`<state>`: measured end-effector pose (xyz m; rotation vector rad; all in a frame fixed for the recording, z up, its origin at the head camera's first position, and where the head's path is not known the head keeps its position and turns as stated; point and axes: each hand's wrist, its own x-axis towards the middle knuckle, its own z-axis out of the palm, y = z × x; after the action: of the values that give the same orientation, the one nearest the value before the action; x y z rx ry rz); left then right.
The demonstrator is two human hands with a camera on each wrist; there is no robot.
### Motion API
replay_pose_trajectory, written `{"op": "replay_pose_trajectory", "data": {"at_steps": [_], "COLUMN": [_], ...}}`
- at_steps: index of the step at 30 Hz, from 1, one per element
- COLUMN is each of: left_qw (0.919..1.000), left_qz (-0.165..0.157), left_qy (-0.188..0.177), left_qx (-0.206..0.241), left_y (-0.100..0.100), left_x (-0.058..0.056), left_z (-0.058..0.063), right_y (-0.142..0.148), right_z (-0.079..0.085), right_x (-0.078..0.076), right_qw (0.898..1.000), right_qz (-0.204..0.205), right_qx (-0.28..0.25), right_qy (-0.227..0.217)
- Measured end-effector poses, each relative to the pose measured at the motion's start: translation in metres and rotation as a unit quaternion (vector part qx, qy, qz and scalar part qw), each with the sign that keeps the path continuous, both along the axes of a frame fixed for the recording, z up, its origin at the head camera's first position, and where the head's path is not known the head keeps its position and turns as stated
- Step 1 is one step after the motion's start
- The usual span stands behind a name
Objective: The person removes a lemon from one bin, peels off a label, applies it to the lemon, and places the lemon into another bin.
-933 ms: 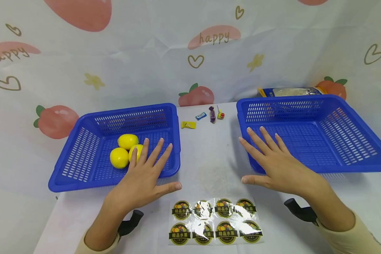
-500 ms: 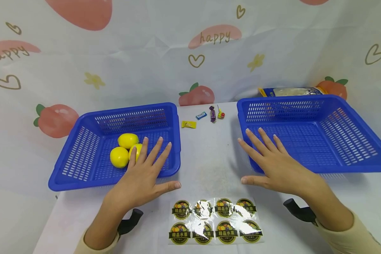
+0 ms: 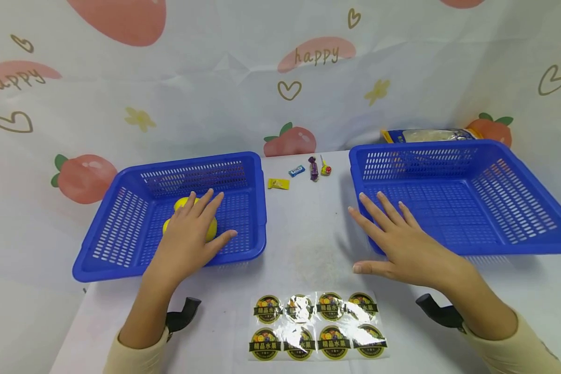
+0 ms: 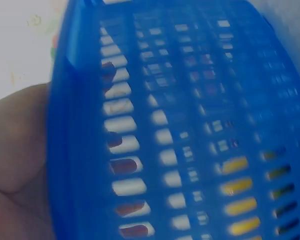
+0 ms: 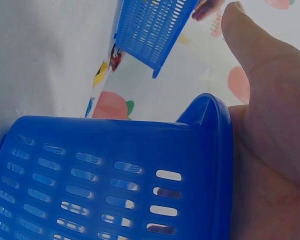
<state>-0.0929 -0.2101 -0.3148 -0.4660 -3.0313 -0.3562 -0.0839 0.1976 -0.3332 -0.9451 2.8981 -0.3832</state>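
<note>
My left hand reaches over the near rim of the left blue basket, its fingers extended and covering much of the yellow lemons inside. Through the basket's slotted wall in the left wrist view, a lemon shows as yellow strips. Palm down with fingers spread, my right hand hovers at the near left corner of the right blue basket and holds nothing. The right wrist view has the right thumb and palm beside that basket's rim.
Between the baskets at the back lie a yellow candy, a blue candy, a purple candy and a lollipop. A sheet of round stickers lies at the front. Behind the right basket is a bag.
My left hand has moved forward and left from the basket's near edge to over the lemons, hiding more of them. The right hand has stayed nearly still.
</note>
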Motion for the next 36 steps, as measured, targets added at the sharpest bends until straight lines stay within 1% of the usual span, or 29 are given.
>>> {"op": "replay_pose_trajectory", "data": {"at_steps": [4,8,11,16,19,22,24,27,32,36], "left_qw": [0.9997,0.9991,0.9977,0.9937,0.9922,0.9915,0.9912,0.9897,0.9853,0.9823], "left_qz": [0.022,0.028,0.036,0.046,0.049,0.05,0.05,0.05,0.055,0.047], "left_qy": [-0.01,-0.031,-0.057,-0.102,-0.115,-0.12,-0.123,-0.134,-0.16,-0.179], "left_qx": [0.003,0.003,0.008,0.012,0.008,0.002,-0.001,0.001,0.019,0.03], "left_y": [-0.009,-0.014,-0.017,-0.024,-0.027,-0.03,-0.031,-0.031,-0.03,-0.029], "left_x": [-0.006,-0.01,-0.014,-0.019,-0.021,-0.023,-0.024,-0.026,-0.027,-0.029], "left_z": [0.0,-0.004,-0.008,-0.014,-0.017,-0.019,-0.02,-0.02,-0.021,-0.022], "right_y": [0.0,0.0,0.0,0.0,0.0,0.0,-0.001,-0.002,-0.002,-0.002], "right_z": [-0.002,-0.005,-0.006,-0.007,-0.008,-0.01,-0.011,-0.011,-0.012,-0.012], "right_x": [0.0,0.0,0.0,0.0,-0.002,-0.004,-0.005,-0.006,-0.007,-0.007], "right_qw": [1.0,1.0,1.0,1.0,0.999,0.997,0.996,0.995,0.996,0.996], "right_qz": [-0.001,-0.002,-0.001,0.011,0.027,0.044,0.05,0.05,0.044,0.044], "right_qx": [0.001,0.003,0.001,-0.002,-0.001,-0.011,-0.016,-0.019,-0.018,-0.016], "right_qy": [-0.004,-0.003,-0.003,0.014,0.039,0.067,0.077,0.079,0.073,0.072]}}
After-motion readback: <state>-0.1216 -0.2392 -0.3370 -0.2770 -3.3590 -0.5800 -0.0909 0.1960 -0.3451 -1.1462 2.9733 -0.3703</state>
